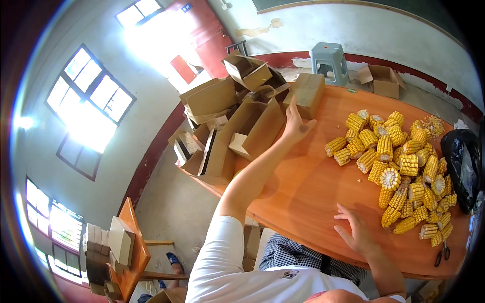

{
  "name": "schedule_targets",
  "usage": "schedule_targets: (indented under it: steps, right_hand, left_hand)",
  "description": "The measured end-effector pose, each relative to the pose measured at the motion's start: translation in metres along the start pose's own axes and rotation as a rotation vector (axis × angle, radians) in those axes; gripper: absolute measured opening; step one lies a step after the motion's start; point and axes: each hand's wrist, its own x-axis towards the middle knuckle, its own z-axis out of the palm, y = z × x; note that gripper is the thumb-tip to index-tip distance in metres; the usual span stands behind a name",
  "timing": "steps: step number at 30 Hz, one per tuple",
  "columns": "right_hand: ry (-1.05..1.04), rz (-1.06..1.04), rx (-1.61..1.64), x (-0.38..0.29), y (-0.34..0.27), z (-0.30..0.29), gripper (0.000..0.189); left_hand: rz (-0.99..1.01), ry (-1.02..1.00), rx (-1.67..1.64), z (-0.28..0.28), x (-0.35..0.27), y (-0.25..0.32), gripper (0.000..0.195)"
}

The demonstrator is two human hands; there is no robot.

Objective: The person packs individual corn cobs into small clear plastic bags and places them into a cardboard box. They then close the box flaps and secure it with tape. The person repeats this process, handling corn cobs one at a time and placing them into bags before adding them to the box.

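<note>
My left hand reaches across an orange wooden table, fingers raised and thumb spread, holding nothing. Its fingertips overlap the near end of a closed cardboard box; whether they touch it, I cannot tell. Just left of that hand stands a long open carton. Over the front part of the table, my right hand has its fingers apart and nothing in them. Right of it lies a heap of cut yellow corn cob pieces, some showing pale cut ends.
Opened cartons crowd the table's left end. Loose kernels, a black plastic bag and dark-handled scissors lie at the right. Beyond are a grey plastic stool and a floor carton. A slippered foot shows lower left.
</note>
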Motion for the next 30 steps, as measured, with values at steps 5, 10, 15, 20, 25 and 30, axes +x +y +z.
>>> schedule_targets:
  steps: [5, 10, 15, 20, 25, 30]
  right_hand:
    - [0.017, 0.061, 0.103, 0.005, -0.001, 0.002, 0.051]
    - [0.036, 0.097, 0.137, 0.011, 0.002, -0.002, 0.043]
    - [0.02, 0.03, 0.177, 0.015, 0.005, 0.005, 0.041]
    - [0.051, 0.091, 0.134, 0.011, 0.011, -0.004, 0.039]
    - [0.064, 0.039, 0.178, 0.011, 0.008, 0.005, 0.038]
    - [0.075, 0.0, 0.125, 0.008, 0.011, 0.006, 0.038]
  left_hand:
    - [0.027, 0.156, -0.073, -0.061, 0.034, 0.016, 0.116]
    - [-0.326, 0.189, -0.267, -0.116, 0.091, -0.005, 0.112]
    - [-0.311, 0.344, -0.157, -0.169, 0.11, -0.066, 0.084]
    - [-0.465, 0.811, -0.314, -0.145, 0.097, -0.034, 0.034]
    - [-0.175, 0.885, -0.884, -0.183, 0.078, -0.047, 0.026]
    - [-0.071, 0.681, -1.311, -0.207, 0.036, -0.02, 0.03]
